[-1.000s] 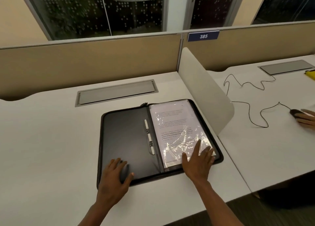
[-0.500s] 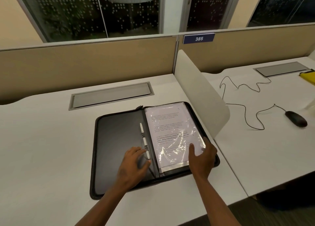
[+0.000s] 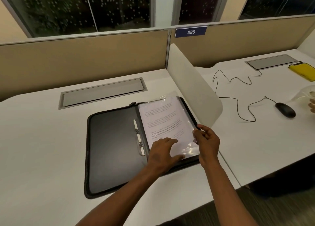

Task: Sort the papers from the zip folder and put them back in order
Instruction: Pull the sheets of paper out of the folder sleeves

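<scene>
The right hand [image 3: 207,141] is pinching the right edge of the clear plastic sleeve [image 3: 185,149] that is covering the papers [image 3: 163,121], its grip closed on that edge with the fingers curled. The left hand [image 3: 162,155] is lying flat on the lower part of the papers, fingers fairly straight and spread, pressing down and gripping nothing. The papers are sitting in the right half of the zip folder [image 3: 112,145], which is lying open on the white worktop [image 3: 37,140]. A white fastener strip [image 3: 139,137] is running along the folder's spine, just beside the papers' left edge. A white divider panel [image 3: 190,84] is standing just right of the folder. Beyond it, on the neighbouring worktop, a black mouse [image 3: 285,110] with a looping cable is lying well apart from the folder, and a yellow item [image 3: 303,70] is lying near the far right edge.
</scene>
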Motion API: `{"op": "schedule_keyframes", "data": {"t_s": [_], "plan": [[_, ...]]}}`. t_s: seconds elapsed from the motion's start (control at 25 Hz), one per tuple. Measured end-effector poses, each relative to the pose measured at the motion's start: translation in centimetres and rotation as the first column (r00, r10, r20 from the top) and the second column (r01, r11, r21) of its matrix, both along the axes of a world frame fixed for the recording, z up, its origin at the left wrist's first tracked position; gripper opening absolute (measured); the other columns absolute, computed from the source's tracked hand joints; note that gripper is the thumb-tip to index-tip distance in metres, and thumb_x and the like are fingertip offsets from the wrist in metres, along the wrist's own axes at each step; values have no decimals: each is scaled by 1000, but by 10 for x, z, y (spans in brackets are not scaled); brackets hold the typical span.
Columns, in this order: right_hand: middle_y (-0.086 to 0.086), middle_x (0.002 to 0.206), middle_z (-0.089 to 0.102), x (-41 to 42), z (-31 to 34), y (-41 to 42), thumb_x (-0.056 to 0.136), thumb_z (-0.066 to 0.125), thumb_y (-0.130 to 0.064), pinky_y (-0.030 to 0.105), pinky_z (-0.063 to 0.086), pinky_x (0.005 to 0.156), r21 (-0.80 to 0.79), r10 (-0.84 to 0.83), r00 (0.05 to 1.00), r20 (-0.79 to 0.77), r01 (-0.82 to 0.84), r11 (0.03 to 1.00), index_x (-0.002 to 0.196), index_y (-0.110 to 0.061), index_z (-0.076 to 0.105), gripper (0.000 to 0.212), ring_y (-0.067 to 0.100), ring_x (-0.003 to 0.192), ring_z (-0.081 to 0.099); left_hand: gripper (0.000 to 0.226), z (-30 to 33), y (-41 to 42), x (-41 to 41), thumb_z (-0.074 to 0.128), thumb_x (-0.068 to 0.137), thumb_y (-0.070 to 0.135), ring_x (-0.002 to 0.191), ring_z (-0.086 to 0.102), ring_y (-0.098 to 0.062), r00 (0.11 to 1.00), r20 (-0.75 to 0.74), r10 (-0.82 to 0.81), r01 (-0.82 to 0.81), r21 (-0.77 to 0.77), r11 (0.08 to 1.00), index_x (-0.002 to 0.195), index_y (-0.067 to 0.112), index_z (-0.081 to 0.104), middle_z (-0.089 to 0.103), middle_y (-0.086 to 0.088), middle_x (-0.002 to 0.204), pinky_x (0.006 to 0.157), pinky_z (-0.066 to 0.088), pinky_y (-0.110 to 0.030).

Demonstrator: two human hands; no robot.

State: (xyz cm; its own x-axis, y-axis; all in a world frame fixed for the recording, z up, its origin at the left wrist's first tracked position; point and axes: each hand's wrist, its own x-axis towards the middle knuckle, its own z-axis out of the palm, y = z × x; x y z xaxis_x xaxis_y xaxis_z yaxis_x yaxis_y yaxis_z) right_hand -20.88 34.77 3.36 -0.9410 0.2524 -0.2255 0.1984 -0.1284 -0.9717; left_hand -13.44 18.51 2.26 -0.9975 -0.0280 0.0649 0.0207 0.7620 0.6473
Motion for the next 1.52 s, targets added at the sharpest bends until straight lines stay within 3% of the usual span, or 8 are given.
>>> {"op": "schedule_keyframes", "data": {"t_s": [0.16,0.4,0.56,0.84,1.0,1.16,1.32,1.52], "plan": [[12,93,74,6,2,2,89,74,-7,33,60,72,-23,-18,1000,-20,18,1000,104,-15,73,18,22,84,70,30,-3,9,-8,67,92,36,97,68,-11,992,-109,55,-49,62,997,119,24,71,75,7,110,93,53,-31],[9,109,72,25,-4,3,90,74,-19,33,59,75,-106,94,995,-18,-96,990,121,-17,66,32,27,97,74,32,-14,3,-11,70,91,34,99,68,-14,1000,-8,11,-10,120,993,121,23,72,74,4,113,93,53,-37],[-2,124,64,38,-19,-4,82,81,-8,32,61,83,37,277,961,-17,-276,960,138,-31,53,67,15,110,67,30,-15,-5,-14,79,83,29,93,70,-8,998,67,2,-20,277,961,111,18,76,76,2,107,91,56,-31],[-5,104,68,41,-27,-4,79,84,-9,21,60,73,273,312,949,-48,-288,918,142,-31,47,77,11,94,71,23,-17,-13,-20,82,81,18,83,70,-3,994,70,80,-101,404,909,103,12,78,78,0,95,85,58,-27],[-12,104,61,38,-34,-9,84,81,-16,12,54,63,385,155,988,2,-144,912,138,-23,51,62,7,89,66,26,-17,-9,-19,78,86,24,87,69,-4,994,79,69,-94,374,922,110,15,77,77,1,103,89,57,-24],[7,120,66,33,-42,-16,86,79,-19,37,63,82,448,13,1000,23,-22,894,126,-13,58,46,25,105,67,30,-14,-1,-15,75,88,23,92,66,-5,998,55,20,-34,281,959,117,17,74,75,1,112,91,55,-27],[12,126,64,45,-44,-10,89,73,-9,39,61,86,476,7,996,94,-51,878,132,-8,58,45,29,112,65,36,-20,3,-8,74,88,14,97,64,-4,1000,15,-4,0,257,966,123,20,70,72,3,118,92,54,-26],[12,123,66,77,-44,8,90,72,-7,43,59,90,472,7,987,160,-83,878,132,-12,58,44,23,101,64,32,-27,1,9,75,87,25,109,63,-8,1000,8,27,-28,287,957,118,27,72,71,8,117,98,51,-30]]}}
